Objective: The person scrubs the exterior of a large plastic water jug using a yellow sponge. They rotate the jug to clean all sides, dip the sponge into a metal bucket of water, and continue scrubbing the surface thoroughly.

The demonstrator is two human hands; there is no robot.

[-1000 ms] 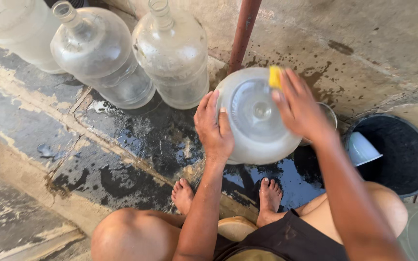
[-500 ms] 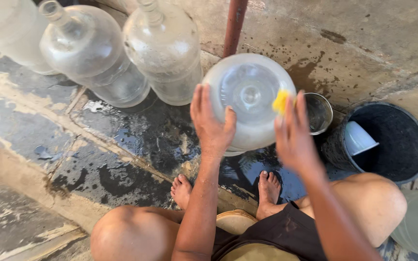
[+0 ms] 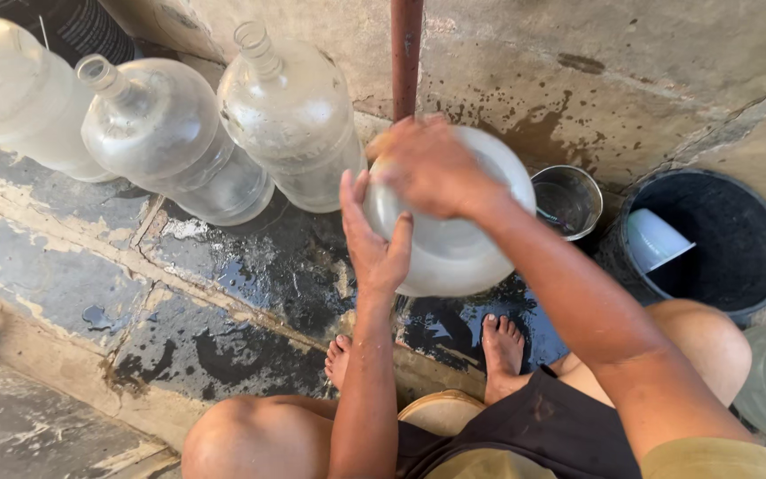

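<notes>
A jug (image 3: pixel 454 239) is held at the centre over the wet floor (image 3: pixel 223 275). Three bottles (image 3: pixel 290 115) are stood at ten o'clock, a pipe (image 3: pixel 406 53) at twelve, and a metal cup (image 3: pixel 569 200) and a bucket (image 3: pixel 738 266) holding a scoop (image 3: pixel 653 239) at three.

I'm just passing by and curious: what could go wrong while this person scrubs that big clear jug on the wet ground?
The jug looks wet and is steadied only by the left hand while the right hand rubs its base; it might slip or roll.
It could knock the small metal pot close beside it.
The paving is wet under bare feet, so slipping seems possible.
</notes>
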